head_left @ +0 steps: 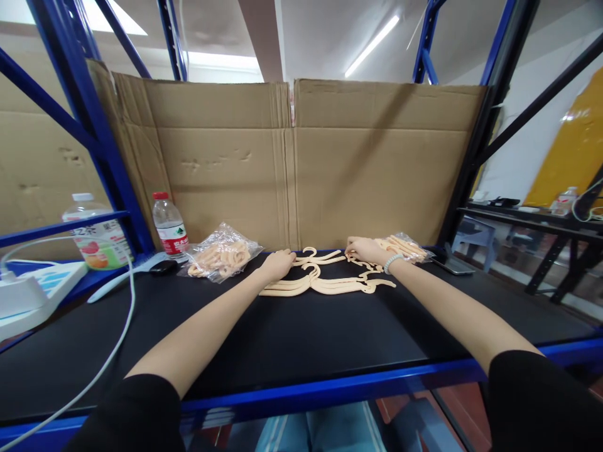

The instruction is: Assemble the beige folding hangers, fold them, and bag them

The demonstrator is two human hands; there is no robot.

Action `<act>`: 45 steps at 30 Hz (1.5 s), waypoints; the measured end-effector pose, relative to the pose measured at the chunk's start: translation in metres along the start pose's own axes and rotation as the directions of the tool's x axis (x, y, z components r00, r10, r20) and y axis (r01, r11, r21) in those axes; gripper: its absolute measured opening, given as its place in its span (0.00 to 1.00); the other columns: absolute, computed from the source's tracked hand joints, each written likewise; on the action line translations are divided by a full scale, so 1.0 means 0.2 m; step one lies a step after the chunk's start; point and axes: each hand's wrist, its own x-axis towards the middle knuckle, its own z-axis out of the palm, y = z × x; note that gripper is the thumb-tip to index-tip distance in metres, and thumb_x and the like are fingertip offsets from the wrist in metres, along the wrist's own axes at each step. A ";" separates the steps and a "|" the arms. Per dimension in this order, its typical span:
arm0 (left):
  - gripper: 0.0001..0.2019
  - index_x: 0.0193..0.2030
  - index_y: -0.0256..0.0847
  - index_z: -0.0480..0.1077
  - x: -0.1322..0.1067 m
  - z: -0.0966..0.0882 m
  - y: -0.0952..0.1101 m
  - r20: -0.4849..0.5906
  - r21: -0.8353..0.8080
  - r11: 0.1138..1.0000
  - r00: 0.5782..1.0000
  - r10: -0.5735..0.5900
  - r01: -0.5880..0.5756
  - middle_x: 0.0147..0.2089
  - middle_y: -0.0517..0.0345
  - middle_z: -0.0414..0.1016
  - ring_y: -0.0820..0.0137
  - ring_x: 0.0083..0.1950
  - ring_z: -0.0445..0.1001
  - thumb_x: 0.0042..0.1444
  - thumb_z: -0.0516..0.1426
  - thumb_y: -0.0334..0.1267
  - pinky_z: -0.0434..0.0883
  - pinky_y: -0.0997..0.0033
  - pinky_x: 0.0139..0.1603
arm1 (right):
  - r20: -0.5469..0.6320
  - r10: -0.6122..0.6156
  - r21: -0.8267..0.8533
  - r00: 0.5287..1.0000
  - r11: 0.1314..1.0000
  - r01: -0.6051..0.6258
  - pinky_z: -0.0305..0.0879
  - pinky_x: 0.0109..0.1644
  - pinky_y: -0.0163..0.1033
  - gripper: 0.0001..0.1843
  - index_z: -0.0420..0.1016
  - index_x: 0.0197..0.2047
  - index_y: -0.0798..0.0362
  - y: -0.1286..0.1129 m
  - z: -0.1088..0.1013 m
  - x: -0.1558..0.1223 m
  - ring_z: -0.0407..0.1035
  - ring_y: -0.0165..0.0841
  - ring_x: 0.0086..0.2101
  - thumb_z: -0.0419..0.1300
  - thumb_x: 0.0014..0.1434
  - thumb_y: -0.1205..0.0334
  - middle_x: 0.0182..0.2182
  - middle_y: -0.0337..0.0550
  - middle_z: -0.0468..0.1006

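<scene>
Cream plastic folding hangers lie in front of me on the black tabletop. My left hand is closed at the left end of the far hanger, whose hook points away from me. My right hand has its fingers bent down in a pinch by small cream hanger parts; what sits between the fingertips is hidden. Nearer to me, several hangers are stacked together with their hooks aligned. Beyond my right wrist is a clear bag of hanger parts.
Another clear bag of cream parts lies at left, near a red-capped bottle and a black object. A white cable runs from a power strip. Cardboard walls the back; a phone is at right.
</scene>
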 end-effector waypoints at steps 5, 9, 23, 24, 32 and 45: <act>0.08 0.41 0.36 0.66 0.00 -0.03 -0.02 -0.057 -0.044 0.999 0.998 -0.014 0.011 0.43 0.46 0.74 0.62 0.44 0.74 0.62 0.46 0.33 0.68 0.67 0.42 | -0.432 0.205 0.164 0.878 0.975 -0.147 0.61 0.41 0.35 0.16 0.78 0.43 0.55 0.02 -0.03 -0.01 0.70 0.35 0.37 0.50 0.62 0.64 0.38 0.49 0.75; 0.08 0.43 0.36 0.64 -0.04 -0.08 -0.02 -0.148 -0.090 0.995 0.987 -0.054 0.041 0.41 0.45 0.75 0.60 0.43 0.75 0.64 0.45 0.34 0.68 0.65 0.41 | -0.589 0.561 0.661 0.582 0.749 -0.053 0.64 0.32 0.37 0.14 0.77 0.39 0.58 -0.05 -0.09 -0.02 0.71 0.34 0.26 0.54 0.57 0.59 0.25 0.45 0.77; 0.09 0.47 0.39 0.64 -0.41 -0.17 0.13 -0.463 -0.515 0.828 0.885 -0.052 -0.221 0.42 0.51 0.74 0.64 0.43 0.73 0.61 0.48 0.35 0.70 0.63 0.45 | 0.015 0.573 0.985 0.820 -0.151 0.087 0.63 0.25 0.28 0.16 0.78 0.32 0.56 -0.43 -0.09 -0.37 0.71 0.27 0.28 0.71 0.42 0.56 0.30 0.44 0.77; 0.10 0.47 0.39 0.65 -0.42 -0.15 0.14 -0.471 -0.536 0.811 0.880 -0.057 -0.234 0.43 0.51 0.74 0.64 0.44 0.73 0.61 0.48 0.34 0.70 0.63 0.46 | 0.032 0.553 0.981 0.833 -0.178 0.081 0.64 0.26 0.28 0.16 0.78 0.32 0.56 -0.43 -0.08 -0.37 0.70 0.27 0.28 0.72 0.41 0.56 0.29 0.43 0.77; 0.08 0.43 0.40 0.66 -0.45 -0.12 0.14 -0.465 -0.518 0.830 0.883 -0.071 -0.206 0.38 0.56 0.71 0.68 0.40 0.71 0.60 0.49 0.31 0.68 0.67 0.43 | 0.075 0.543 0.964 0.836 -0.255 0.079 0.68 0.30 0.31 0.20 0.67 0.28 0.54 -0.44 -0.08 -0.39 0.70 0.28 0.28 0.75 0.36 0.65 0.25 0.39 0.75; 0.07 0.40 0.41 0.64 -0.48 -0.09 0.17 -0.432 -0.517 0.838 0.898 -0.079 -0.175 0.38 0.56 0.69 0.68 0.38 0.70 0.58 0.47 0.30 0.67 0.69 0.39 | 0.197 0.189 0.924 0.962 -0.363 -0.118 0.68 0.48 0.35 0.14 0.72 0.30 0.56 -0.37 -0.08 -0.40 0.71 0.28 0.35 0.73 0.43 0.63 0.29 0.40 0.75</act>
